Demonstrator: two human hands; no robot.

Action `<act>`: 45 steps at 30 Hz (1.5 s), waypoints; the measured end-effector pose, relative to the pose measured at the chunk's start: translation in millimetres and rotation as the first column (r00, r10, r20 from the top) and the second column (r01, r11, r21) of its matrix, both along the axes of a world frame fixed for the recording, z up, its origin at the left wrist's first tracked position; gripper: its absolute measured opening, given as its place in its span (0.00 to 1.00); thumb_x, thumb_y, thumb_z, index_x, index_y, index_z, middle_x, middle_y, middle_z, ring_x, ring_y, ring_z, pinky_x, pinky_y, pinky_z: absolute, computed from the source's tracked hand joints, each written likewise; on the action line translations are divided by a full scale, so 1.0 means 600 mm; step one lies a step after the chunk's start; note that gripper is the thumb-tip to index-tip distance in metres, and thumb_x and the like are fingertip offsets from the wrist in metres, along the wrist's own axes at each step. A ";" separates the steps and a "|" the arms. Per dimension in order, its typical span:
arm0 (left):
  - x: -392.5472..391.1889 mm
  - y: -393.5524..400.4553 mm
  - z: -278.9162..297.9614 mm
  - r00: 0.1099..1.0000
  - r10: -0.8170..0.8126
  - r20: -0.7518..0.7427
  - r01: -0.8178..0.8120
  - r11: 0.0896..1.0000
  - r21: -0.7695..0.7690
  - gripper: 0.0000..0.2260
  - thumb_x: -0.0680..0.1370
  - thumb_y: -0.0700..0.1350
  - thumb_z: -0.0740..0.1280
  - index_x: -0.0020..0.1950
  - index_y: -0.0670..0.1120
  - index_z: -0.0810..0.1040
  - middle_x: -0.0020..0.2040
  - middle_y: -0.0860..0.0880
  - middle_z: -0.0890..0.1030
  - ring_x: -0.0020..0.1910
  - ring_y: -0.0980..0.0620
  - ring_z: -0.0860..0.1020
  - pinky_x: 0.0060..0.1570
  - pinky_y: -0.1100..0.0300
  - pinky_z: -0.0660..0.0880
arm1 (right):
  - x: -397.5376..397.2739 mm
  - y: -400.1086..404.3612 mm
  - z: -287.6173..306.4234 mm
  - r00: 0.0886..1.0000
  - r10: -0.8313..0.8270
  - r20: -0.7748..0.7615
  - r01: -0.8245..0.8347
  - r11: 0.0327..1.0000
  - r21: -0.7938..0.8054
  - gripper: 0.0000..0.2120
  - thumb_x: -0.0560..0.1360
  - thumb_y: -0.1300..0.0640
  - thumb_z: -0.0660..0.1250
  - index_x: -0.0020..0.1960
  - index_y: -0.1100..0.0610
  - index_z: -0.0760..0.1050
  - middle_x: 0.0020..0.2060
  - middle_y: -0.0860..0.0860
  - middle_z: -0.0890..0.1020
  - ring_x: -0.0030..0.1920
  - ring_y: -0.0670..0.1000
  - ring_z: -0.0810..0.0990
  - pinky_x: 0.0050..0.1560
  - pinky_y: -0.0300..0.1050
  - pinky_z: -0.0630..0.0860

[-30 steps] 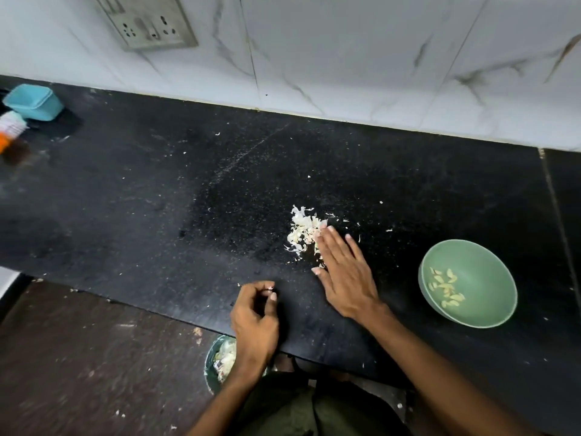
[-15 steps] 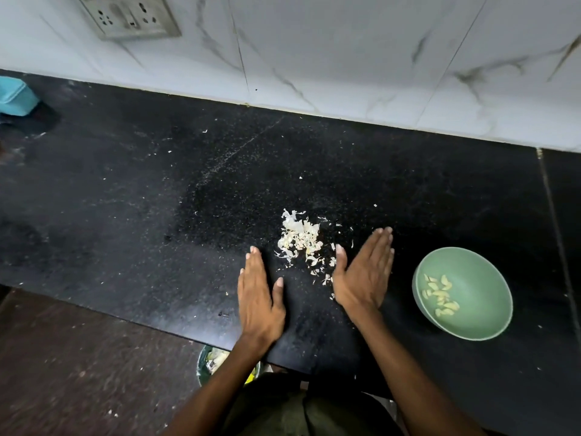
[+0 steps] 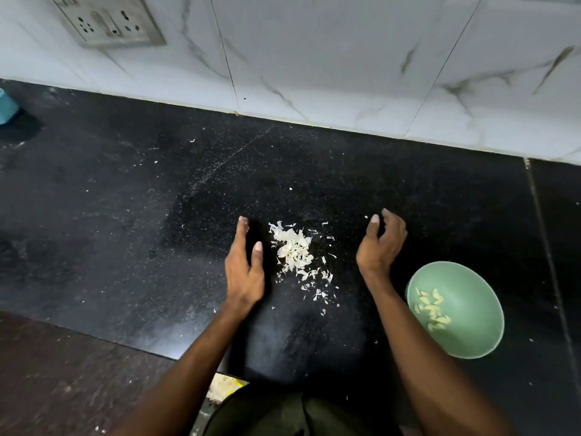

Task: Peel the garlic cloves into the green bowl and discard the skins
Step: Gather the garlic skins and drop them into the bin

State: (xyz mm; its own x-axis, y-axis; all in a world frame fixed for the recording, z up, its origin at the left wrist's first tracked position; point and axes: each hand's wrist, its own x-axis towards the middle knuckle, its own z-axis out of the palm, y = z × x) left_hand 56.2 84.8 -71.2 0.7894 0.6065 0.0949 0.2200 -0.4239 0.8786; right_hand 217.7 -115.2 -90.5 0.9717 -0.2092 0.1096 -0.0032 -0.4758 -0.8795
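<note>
A speckled black stone desk (image 3: 125,215) ran beneath white marble-veined wall tiles (image 3: 330,58) carrying a grey socket plate (image 3: 110,22); dark brown mottled floor (image 3: 63,379) lay below.

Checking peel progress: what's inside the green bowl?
A cluster of pale peeled cloves lies on the left inner side of the green bowl. No skins show among them. The right forearm crosses the bowl's left rim, hiding a sliver there.

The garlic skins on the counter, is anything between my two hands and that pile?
Nothing visible. The garlic skins lie loose on bare black counter between the left hand and right hand.
</note>
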 end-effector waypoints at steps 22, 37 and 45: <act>0.063 -0.030 0.020 0.973 -0.229 -0.008 0.225 0.960 -0.164 0.30 0.83 0.53 0.56 0.83 0.46 0.51 0.77 0.50 0.68 0.76 0.59 0.65 0.75 0.65 0.59 | 0.013 0.059 0.039 0.839 0.536 -0.091 -0.438 0.766 0.470 0.19 0.80 0.51 0.62 0.64 0.62 0.77 0.58 0.56 0.83 0.57 0.45 0.81 0.61 0.38 0.76; -0.018 -0.100 0.005 0.918 -0.390 -0.065 0.363 0.897 -0.250 0.31 0.83 0.57 0.53 0.83 0.53 0.43 0.78 0.61 0.64 0.77 0.63 0.60 0.73 0.66 0.54 | -0.121 0.031 0.009 0.684 0.715 -0.141 -0.634 0.680 0.368 0.16 0.82 0.48 0.60 0.65 0.54 0.76 0.60 0.48 0.82 0.64 0.48 0.80 0.66 0.48 0.76; 0.046 -0.021 0.020 0.986 -0.073 0.151 0.127 0.914 -0.386 0.27 0.83 0.50 0.59 0.81 0.44 0.59 0.72 0.47 0.76 0.73 0.49 0.72 0.76 0.44 0.63 | -0.006 0.077 0.045 0.725 0.681 -0.100 -0.536 0.650 0.539 0.11 0.79 0.56 0.61 0.57 0.59 0.78 0.55 0.58 0.84 0.55 0.52 0.82 0.57 0.40 0.77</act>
